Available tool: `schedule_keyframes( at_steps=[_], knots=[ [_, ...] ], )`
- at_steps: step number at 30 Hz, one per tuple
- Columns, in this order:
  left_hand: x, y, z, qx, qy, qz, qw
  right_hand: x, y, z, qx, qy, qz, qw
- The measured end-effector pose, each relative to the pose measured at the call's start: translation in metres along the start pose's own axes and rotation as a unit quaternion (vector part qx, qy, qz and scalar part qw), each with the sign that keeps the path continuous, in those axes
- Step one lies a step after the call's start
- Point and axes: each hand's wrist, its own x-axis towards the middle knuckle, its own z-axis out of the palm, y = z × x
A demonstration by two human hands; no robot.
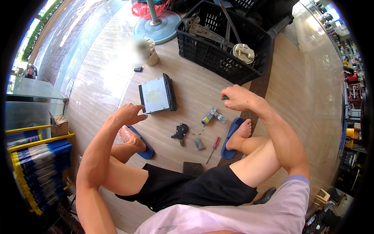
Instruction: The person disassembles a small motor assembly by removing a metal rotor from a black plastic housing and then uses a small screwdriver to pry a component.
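On the floor lies a car stereo unit [155, 94] with a silver top and black front. My left hand [131, 114] is beside its near left corner, fingers apart and holding nothing; whether a fingertip touches it I cannot tell. My right hand [239, 98] is closed around a small green thing [226, 98], mostly hidden by the fingers. Below that hand rests a small silver motor part [212, 116] with a yellow label. Closer to me are a black gear housing [180, 133], a grey metal can [199, 144] and a red-handled screwdriver [214, 149].
A black plastic crate [218, 58] of metal arms and a cream part stands at the far side. Left of it are a round stand base [165, 28] and a cream cylinder [153, 58] beside a blurred patch. Blue-and-yellow boxes [43, 163] fill the left shelf.
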Motion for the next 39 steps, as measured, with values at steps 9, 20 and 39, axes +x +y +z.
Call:
schedule_keyframes(
  at_steps=[9,20,39],
  knots=[
    [0.004,-0.003,-0.005,0.008,0.01,0.003,1.0,0.002,0.003,-0.002,-0.016,0.016,-0.01,1.0],
    [0.005,-0.01,-0.008,-0.016,0.013,-0.023,1.0,-0.008,0.013,0.006,0.006,0.001,-0.04,0.999],
    [0.008,-0.002,-0.012,-0.032,0.021,-0.004,0.999,-0.024,0.021,-0.017,-0.038,0.146,0.014,0.988]
  ],
)
